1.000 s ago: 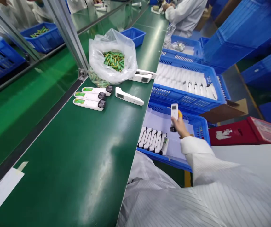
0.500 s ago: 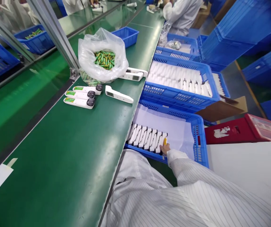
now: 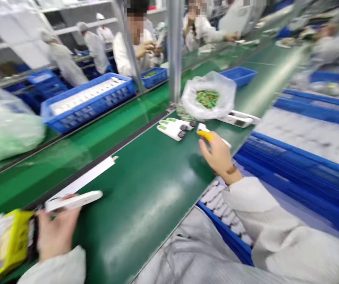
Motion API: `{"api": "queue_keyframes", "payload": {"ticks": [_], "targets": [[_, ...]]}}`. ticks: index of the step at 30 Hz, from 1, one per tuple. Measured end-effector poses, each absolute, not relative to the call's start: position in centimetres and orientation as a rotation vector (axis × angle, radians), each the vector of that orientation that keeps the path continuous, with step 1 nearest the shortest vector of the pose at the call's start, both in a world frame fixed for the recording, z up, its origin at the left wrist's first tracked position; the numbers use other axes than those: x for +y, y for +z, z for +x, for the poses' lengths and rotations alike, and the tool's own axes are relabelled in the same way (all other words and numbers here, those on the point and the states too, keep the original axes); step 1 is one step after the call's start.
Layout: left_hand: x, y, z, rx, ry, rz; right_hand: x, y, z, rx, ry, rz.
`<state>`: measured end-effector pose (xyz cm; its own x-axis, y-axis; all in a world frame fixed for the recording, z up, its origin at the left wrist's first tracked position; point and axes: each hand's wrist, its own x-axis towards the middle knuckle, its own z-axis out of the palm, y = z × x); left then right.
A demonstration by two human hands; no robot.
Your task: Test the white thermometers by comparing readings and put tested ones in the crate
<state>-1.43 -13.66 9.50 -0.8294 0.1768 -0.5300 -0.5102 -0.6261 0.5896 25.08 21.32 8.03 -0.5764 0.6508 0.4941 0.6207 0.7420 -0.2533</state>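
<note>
My left hand (image 3: 57, 230), at the lower left, is closed around a white handheld thermometer (image 3: 82, 200) raised above the green table. My right hand (image 3: 218, 154) hovers over the table with a yellow cover on one finger. Its thumb and forefinger are apart and I see nothing between them. Right behind it lies another white thermometer (image 3: 201, 127), partly hidden by the hand; I cannot tell if they touch. To the left, white thermometers with green batteries in their open backs (image 3: 169, 129) lie side by side. A clear plastic bag (image 3: 227, 94) holds many green batteries (image 3: 207, 98).
More thermometers (image 3: 240, 119) lie beside the bag, near a small blue bin (image 3: 240, 75). A yellow box (image 3: 18, 236) stands at the lower left. Blue crates (image 3: 278, 152) line the right side. Co-workers (image 3: 128, 51) sit across a metal post (image 3: 174, 51).
The view has swung left. My right hand has left the crate of thermometers and is over the table. My left hand has come into view with a thermometer; fewer battery-filled ones lie in the row.
</note>
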Motion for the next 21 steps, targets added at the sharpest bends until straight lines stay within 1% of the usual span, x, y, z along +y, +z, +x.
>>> {"api": "queue_keyframes", "payload": {"ticks": [1,3,7,10,12,15,18,19,21], "targets": [[-14.2,8.8,-1.3,1.016,2.451,-0.506,21.2,9.0,22.4,-2.487,0.023,-0.924],[-14.6,7.6,-1.1,1.025,2.49,-0.502,21.4,9.6,18.3,-2.645,-0.075,-0.96],[-14.6,5.9,-0.9,1.035,2.569,-0.467,23.5,6.8,14.1,-2.7,-0.106,-1.029],[-14.7,5.2,-0.5,1.026,2.602,-0.336,24.9,5.2,13.5,-2.738,0.024,-1.053],[-14.9,4.8,-0.1,1.032,2.589,-0.262,24.7,5.5,13.7,-2.799,0.104,-1.019],[-15.1,4.5,0.5,1.059,2.559,-0.156,22.7,8.0,14.0,-2.838,0.356,-0.993],[-15.0,4.7,1.2,1.104,2.51,-0.042,19.3,11.0,13.4,-2.648,0.67,-0.92],[-14.9,4.9,1.4,1.124,2.488,-0.005,18.1,11.8,12.9,-2.535,0.83,-0.861],[-14.8,5.2,1.9,1.168,2.446,0.072,15.7,12.6,11.7,-2.25,1.306,-0.715]]}}
